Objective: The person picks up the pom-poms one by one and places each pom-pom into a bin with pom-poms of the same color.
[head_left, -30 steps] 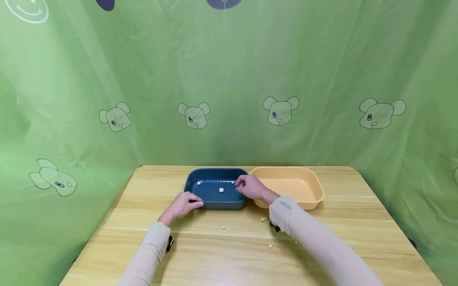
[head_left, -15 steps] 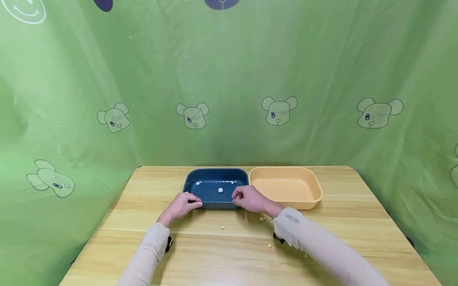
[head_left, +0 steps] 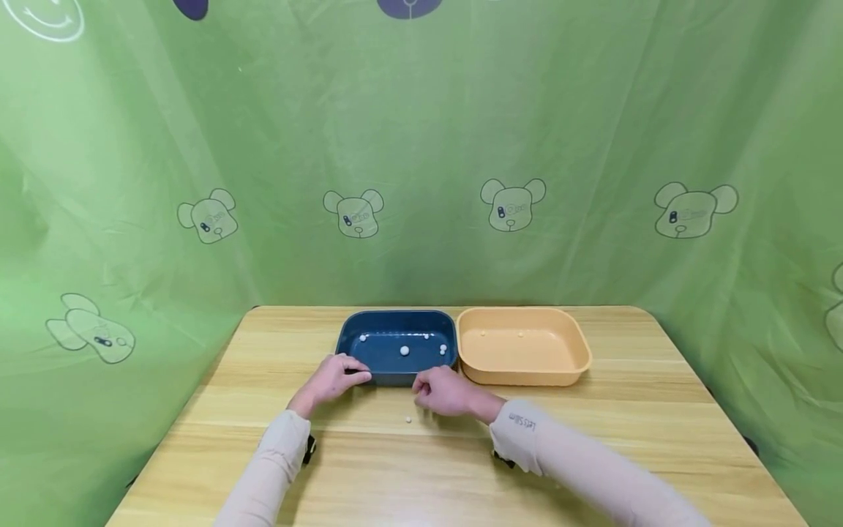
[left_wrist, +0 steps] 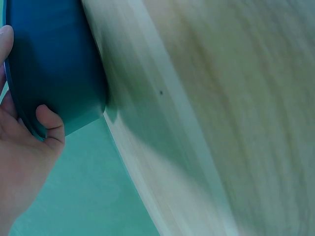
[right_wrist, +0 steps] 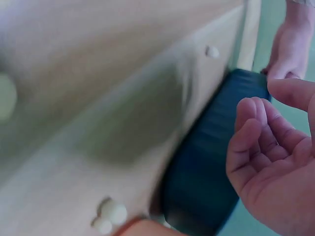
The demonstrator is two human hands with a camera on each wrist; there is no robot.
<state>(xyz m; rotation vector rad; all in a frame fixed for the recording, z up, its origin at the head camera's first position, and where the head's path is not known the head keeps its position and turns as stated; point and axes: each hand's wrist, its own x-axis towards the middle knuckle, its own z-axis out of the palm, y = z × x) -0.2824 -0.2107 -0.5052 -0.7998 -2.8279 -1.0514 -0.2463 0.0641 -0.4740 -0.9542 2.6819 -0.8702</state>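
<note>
My left hand grips the near left rim of a dark blue plastic basin, thumb on one side of the wall and fingers on the other, as the left wrist view shows. Inside the basin lie several white balls, the largest in the middle. My right hand hovers just in front of the basin's near right side. Its fingers are loosely curled and apart from the thumb in the right wrist view, with nothing visible between them. Nearby on the table is a small white ball.
An orange basin stands against the blue one's right side, with small pale balls inside. Pale yellow balls lie on the wooden table, covered by my right arm in the head view. Green curtains hang around the table.
My right hand has moved from over the blue basin towards me, out past its near rim. Two small white balls at the basin's right end now show. The left hand has stayed put.
</note>
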